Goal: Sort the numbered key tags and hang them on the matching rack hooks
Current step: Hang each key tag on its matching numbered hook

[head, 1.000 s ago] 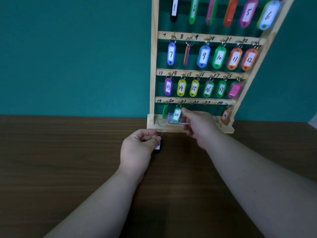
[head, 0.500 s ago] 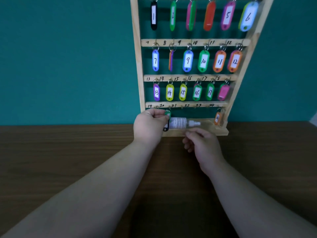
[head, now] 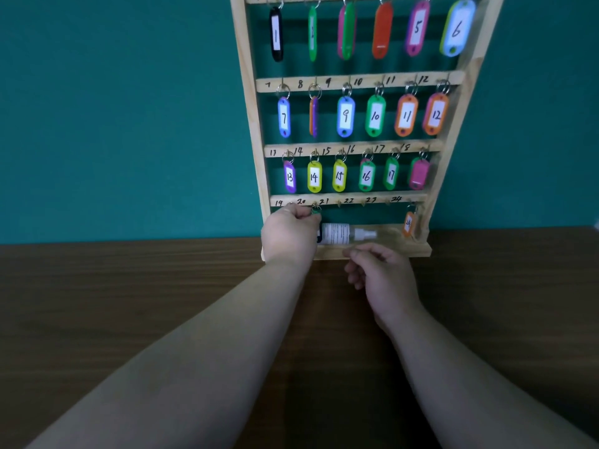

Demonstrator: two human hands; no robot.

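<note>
Far left is just bare wood counter (head: 129,303) and teal wall. The wooden rack (head: 251,124) stands at the back of the counter, and its top three rows look full.

The left hand (head: 290,236) is up at the left end of the bottom row, fingers curled tight. It looks to be gripping a black tag (head: 319,236), though only a dark edge pokes out by the palm, so I can't read its number. Right at the thumb, a green tag (head: 316,216) hangs by its ring from a hook.

To the right of that, a little spray bottle (head: 340,234) lies on the rack's base ledge under some bare hooks (head: 363,204).

The right hand (head: 384,280) hovers just in front of the ledge with its fingers curled in. I can't tell if it's pinching anything.

An orange tag (head: 409,224) hangs at the far right.

My guess is these tags are feather-light stiff plastic with a floppy metal ring. I'd pinch the body right under the ring so the loop stands clear for the tiny hook.
</note>
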